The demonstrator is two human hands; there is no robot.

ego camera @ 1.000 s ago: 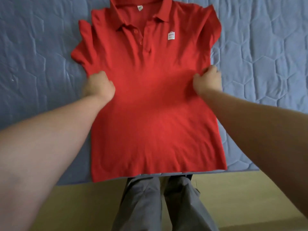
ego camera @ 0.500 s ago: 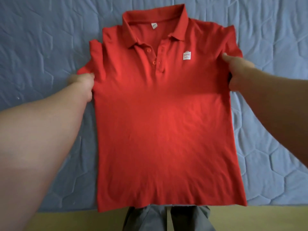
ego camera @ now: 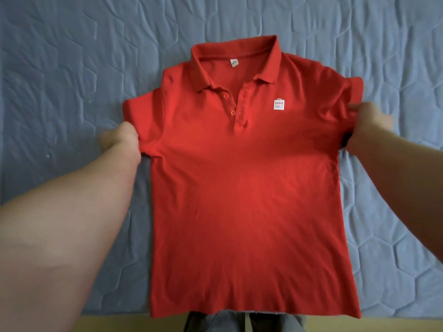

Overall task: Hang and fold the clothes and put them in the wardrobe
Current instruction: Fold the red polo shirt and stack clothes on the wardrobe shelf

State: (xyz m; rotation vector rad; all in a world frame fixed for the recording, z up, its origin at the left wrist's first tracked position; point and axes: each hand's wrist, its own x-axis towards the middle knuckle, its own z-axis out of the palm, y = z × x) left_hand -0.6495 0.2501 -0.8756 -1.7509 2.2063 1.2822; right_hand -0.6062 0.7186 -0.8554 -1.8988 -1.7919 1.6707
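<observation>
We look down on a red polo shirt (ego camera: 244,200) of matt knitted cloth, its buttons (ego camera: 233,112) smooth and plastic-looking. Under it we see a blue bedcover (ego camera: 72,68), soft matt cloth quilted in stitched hexagons and lightly puckered. Our grey trousers (ego camera: 203,322) are matt cloth; the yellowish floor (ego camera: 119,324) looks smooth and dull.

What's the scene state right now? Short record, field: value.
garment: red polo shirt, front up, spread flat, collar away from the person
surface: blue quilted bed cover
left hand: grips the sleeve edge on its side
right hand: pinches the bunched sleeve on its side
folding: not yet begun
</observation>
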